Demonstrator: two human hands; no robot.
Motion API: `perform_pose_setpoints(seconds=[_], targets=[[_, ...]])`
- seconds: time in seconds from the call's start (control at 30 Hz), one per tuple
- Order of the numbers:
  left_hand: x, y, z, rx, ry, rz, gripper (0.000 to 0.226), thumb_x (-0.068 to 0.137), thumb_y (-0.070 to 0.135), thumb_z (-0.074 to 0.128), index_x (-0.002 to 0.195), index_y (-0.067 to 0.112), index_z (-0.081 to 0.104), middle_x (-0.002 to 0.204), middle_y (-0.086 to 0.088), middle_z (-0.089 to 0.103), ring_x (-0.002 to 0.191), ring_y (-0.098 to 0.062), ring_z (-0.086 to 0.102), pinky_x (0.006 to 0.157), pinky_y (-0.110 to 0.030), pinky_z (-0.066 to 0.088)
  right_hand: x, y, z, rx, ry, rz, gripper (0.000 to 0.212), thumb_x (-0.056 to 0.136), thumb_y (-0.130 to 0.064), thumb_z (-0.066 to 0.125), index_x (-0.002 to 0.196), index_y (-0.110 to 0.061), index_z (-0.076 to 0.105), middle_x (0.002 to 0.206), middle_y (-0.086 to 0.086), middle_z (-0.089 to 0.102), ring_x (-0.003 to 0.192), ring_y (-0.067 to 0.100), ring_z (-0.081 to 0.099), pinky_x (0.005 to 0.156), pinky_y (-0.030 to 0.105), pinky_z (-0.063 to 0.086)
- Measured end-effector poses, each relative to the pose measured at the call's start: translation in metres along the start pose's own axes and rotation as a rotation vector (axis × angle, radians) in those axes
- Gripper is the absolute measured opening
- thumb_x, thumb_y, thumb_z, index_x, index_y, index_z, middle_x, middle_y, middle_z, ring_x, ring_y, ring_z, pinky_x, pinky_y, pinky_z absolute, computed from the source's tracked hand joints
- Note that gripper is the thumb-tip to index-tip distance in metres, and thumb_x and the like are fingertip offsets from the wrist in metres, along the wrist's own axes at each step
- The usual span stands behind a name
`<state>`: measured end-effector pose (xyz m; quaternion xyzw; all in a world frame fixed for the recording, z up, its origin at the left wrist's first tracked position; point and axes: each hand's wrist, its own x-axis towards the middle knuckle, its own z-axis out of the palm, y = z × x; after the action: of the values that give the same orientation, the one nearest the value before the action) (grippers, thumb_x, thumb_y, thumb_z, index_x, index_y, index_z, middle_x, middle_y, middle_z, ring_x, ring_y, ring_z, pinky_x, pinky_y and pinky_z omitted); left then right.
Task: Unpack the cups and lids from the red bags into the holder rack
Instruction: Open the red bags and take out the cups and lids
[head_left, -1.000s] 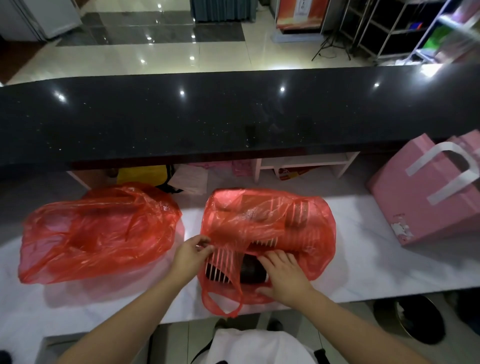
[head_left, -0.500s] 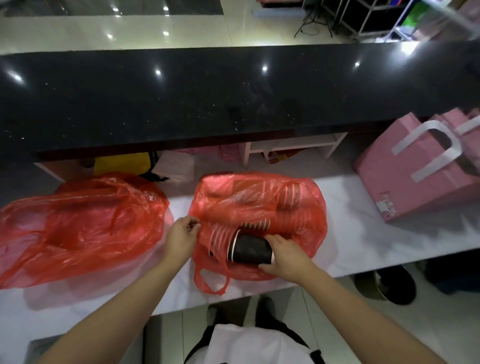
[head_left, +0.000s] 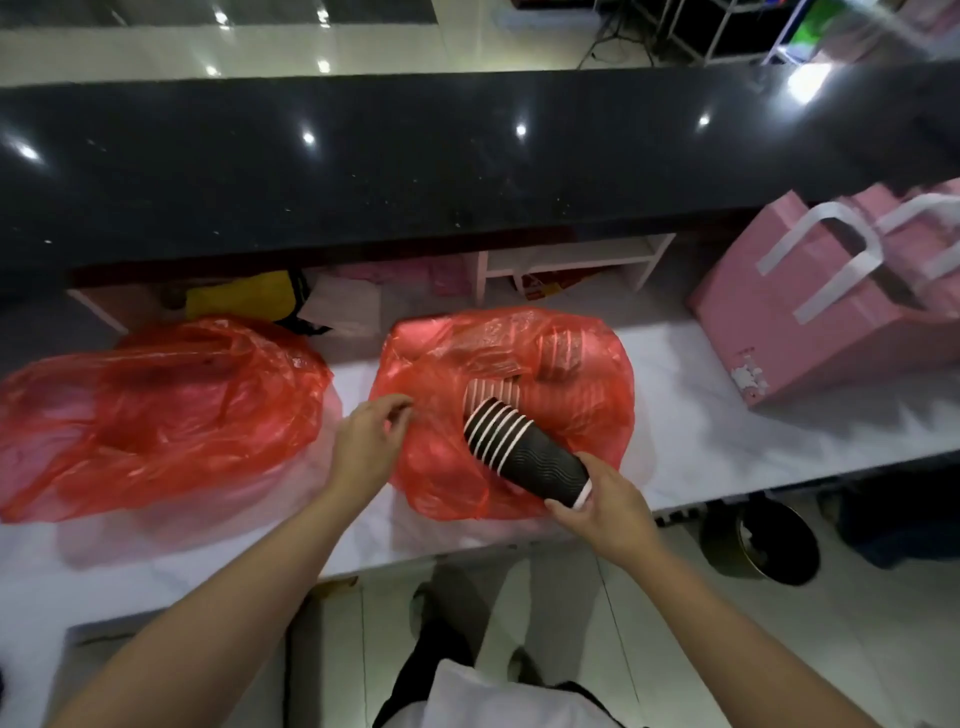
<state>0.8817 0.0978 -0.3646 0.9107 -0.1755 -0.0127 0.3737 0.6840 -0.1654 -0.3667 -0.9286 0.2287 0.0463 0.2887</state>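
Two red plastic bags lie on the white counter. The middle red bag (head_left: 571, 353) holds stacked cups that show through the plastic. My right hand (head_left: 602, 509) grips the base end of a stack of black ribbed paper cups (head_left: 524, 447), which sticks out of that bag's mouth and points up-left. My left hand (head_left: 369, 441) pinches the bag's left edge beside the opening. The left red bag (head_left: 156, 410) lies shut and crumpled, its contents dark and unclear. No holder rack is in view.
A black raised countertop (head_left: 467, 171) runs across the back. Pink paper bags with white handles (head_left: 821, 312) stand at the right. A white shelf (head_left: 571, 260), a yellow item (head_left: 239, 296) and papers sit under the ledge. A round dark bin (head_left: 769, 540) stands on the floor, right.
My right hand has drawn the stack of black cups further out of the middle bag, toward me and to the right. My left hand keeps hold of the bag's edge.
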Motion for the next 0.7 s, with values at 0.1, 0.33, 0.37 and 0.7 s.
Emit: perform_pose_setpoints(seconds=[0.1,0.33,0.37,0.7], targets=[[-0.038,0.017,-0.001,0.037,-0.055,0.054,0.026,0.097,0.012,0.058,0.118,0.019,0.071,0.109,0.005,0.074,0.1,-0.016,0.065,0.088,-0.034,0.054,-0.013,0.006,-0.006,0.091,0.049,-0.034,0.068,0.071,-0.057,0.076,0.129,-0.03,0.054,0.11,-0.008,0.065,0.095,0.014,0.063,0.074,0.024,0.045],[-0.141,0.054,0.009,0.156,0.027,0.179,0.062,0.088,0.009,0.071,0.144,0.023,0.051,0.146,-0.001,0.05,0.13,-0.019,0.045,0.108,-0.039,0.045,-0.051,0.01,-0.017,0.169,-0.011,-0.255,0.064,0.073,-0.054,0.077,0.128,-0.032,0.052,0.109,-0.011,0.061,0.096,0.009,0.06,0.077,0.029,0.055],[-0.155,0.058,0.007,0.19,0.044,0.188,0.07,0.086,0.012,0.074,0.149,0.025,0.045,0.153,-0.002,0.041,0.136,-0.023,0.041,0.11,-0.039,0.041,-0.058,0.01,-0.017,0.173,-0.032,-0.292,0.065,0.073,-0.052,0.079,0.129,-0.032,0.052,0.11,-0.011,0.061,0.097,0.009,0.059,0.079,0.03,0.055],[-0.307,0.047,-0.074,0.71,0.048,0.077,0.109,0.06,0.043,0.084,0.154,0.028,0.03,0.157,-0.008,0.037,0.145,-0.036,0.032,0.119,-0.058,0.025,-0.131,-0.073,0.018,0.095,-0.334,-0.771,0.063,0.073,-0.05,0.079,0.127,-0.03,0.054,0.112,-0.014,0.057,0.101,0.005,0.055,0.084,0.023,0.049]])
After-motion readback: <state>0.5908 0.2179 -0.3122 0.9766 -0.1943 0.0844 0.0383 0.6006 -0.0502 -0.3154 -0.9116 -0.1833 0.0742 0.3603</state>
